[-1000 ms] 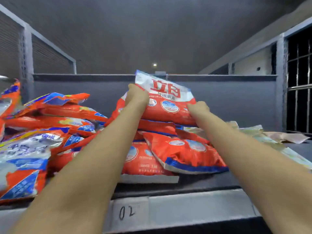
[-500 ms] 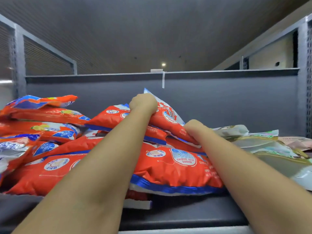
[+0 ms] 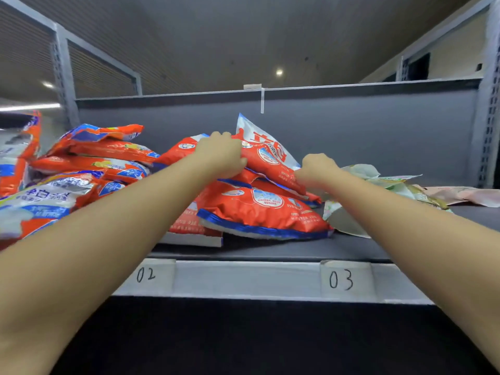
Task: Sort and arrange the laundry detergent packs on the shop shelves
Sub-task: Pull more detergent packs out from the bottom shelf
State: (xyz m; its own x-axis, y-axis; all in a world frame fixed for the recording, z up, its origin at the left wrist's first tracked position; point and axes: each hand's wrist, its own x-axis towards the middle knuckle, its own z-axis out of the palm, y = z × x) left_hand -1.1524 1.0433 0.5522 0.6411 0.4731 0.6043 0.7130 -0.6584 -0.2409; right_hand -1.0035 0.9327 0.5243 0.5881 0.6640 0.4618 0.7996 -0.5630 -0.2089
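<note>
both hands are clamped on the top red pack (image 3: 266,155), the left hand (image 3: 221,154) on its near-left edge and the right hand (image 3: 315,169) on its lower corner, so i judge sorting barely begun: red packs (image 3: 259,209) beneath and orange packs (image 3: 102,147) left lie heaped.

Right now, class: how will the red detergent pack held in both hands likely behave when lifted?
The red detergent pack looks soft: it creases where the left hand and right hand grip it, so it will probably sag. Its glossy film may be slippery. It bulges, so it is likely fairly heavy.
</note>
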